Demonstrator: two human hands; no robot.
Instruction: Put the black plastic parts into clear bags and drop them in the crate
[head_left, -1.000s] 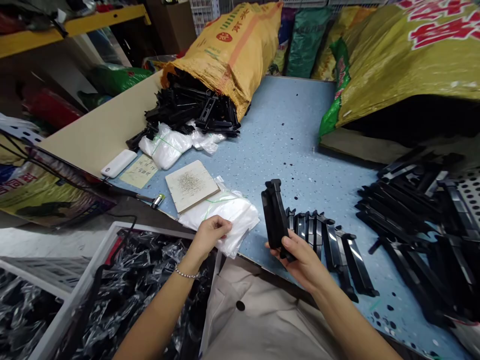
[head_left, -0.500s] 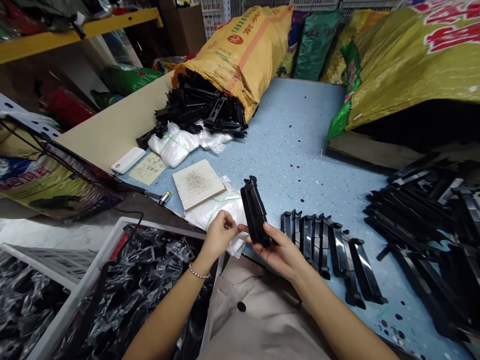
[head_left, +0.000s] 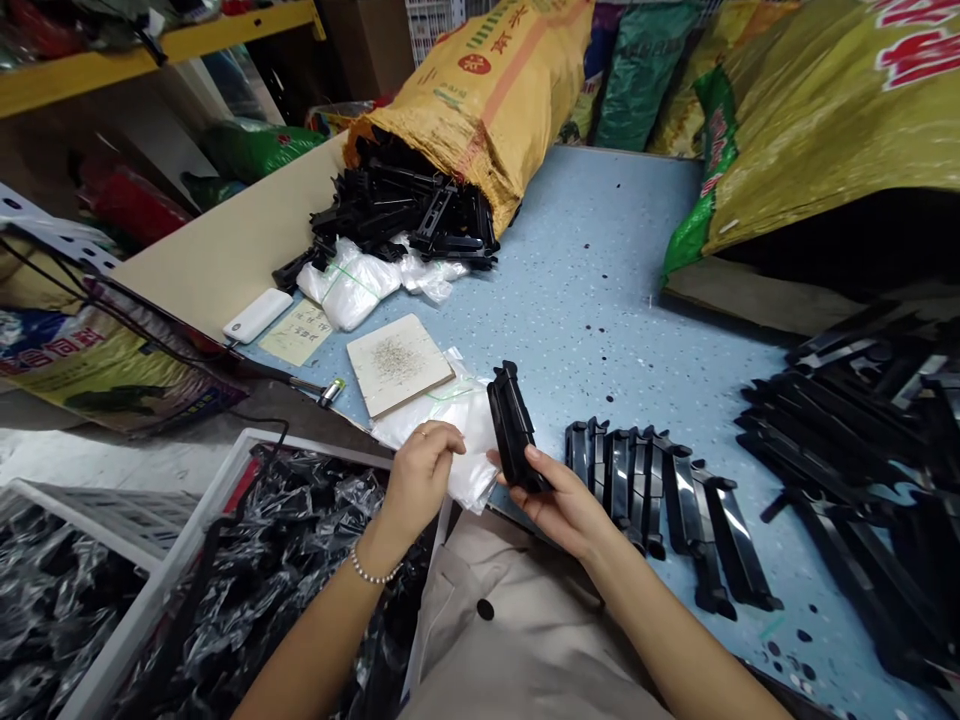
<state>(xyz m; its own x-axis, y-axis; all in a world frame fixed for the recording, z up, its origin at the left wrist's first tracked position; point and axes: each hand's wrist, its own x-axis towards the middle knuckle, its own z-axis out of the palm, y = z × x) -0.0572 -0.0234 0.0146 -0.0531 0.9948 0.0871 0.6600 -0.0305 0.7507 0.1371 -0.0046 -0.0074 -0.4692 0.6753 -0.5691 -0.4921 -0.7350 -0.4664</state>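
My right hand (head_left: pixel 559 505) grips a long black plastic part (head_left: pixel 514 425) by its lower end and tilts it up above the table edge. Just left of it, my left hand (head_left: pixel 426 470) has its thumb and fingers curled together over a stack of clear plastic bags (head_left: pixel 474 440). Whether a bag is pinched in those fingers is hidden. A row of similar black parts (head_left: pixel 616 465) lies on the blue table (head_left: pixel 600 230), right of my right hand.
A whitish square board (head_left: pixel 397 365) rests partly on the bags. Black parts spill from a yellow sack (head_left: pixel 480 100) at the back, and a larger pile (head_left: pixel 832 430) lies at right. Below left stands a white crate (head_left: pixel 247 440) of bagged black items. A white power bank (head_left: pixel 259 315) lies at left.
My left hand has moved a little left and down, away from the right hand's fingertips. My right hand still holds the black part, nearly in place. The view has shifted slightly.
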